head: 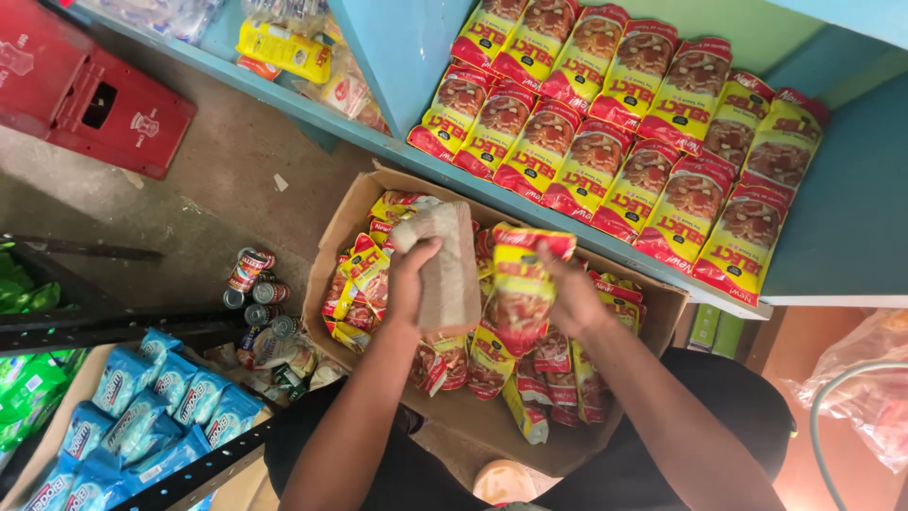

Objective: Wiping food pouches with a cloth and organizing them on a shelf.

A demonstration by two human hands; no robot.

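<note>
My left hand (409,276) grips a folded beige cloth (446,263) above an open cardboard box (345,220). My right hand (573,295) holds a yellow and red food packet (522,284) upright beside the cloth. The box on the floor is filled with several packets of the same kind (359,274). Just beyond it, a light blue shelf (851,218) carries overlapping rows of matching packets (615,123).
A few cans (253,284) stand on the concrete floor left of the box. Blue sachets (142,407) lie on a dark metal rack at the lower left. A red plastic crate (85,90) sits at the upper left. A plastic bag (870,388) hangs at the right.
</note>
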